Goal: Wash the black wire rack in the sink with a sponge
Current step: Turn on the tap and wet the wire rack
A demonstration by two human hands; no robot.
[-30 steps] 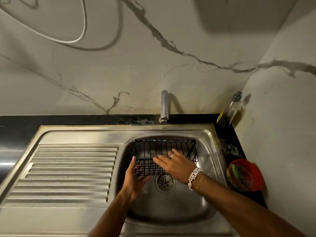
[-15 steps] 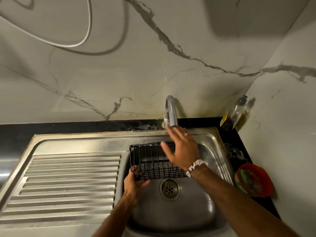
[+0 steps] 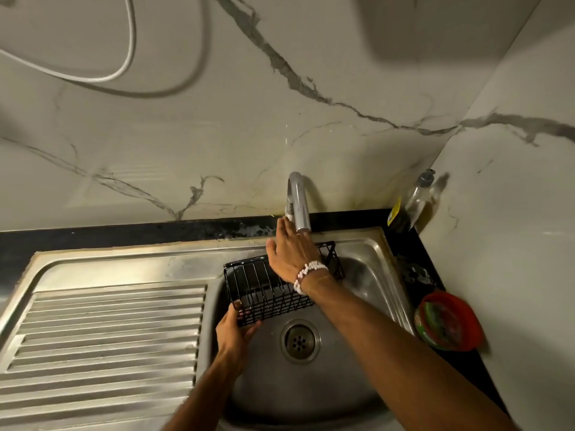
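A black wire rack (image 3: pixel 264 290) hangs tilted over the steel sink basin (image 3: pixel 367 284), above the drain (image 3: pixel 299 340). My left hand (image 3: pixel 235 332) grips its near left corner. My right hand (image 3: pixel 292 250), with a white bead bracelet on the wrist, reaches over the rack to the base of the curved chrome tap (image 3: pixel 298 203); its fingertips touch the tap's base, fingers spread. No water runs from the spout. I see no sponge.
A ribbed steel draining board (image 3: pixel 105 334) lies left of the basin. A clear soap bottle (image 3: pixel 413 200) stands in the back right corner. A red round tub (image 3: pixel 448 321) sits on the black counter at right. A white cable (image 3: pixel 124 57) loops on the marble wall.
My right hand left the rack and moved up and back to the tap's base. My left hand kept hold of the rack, which now tilts more. The view shifted downward.
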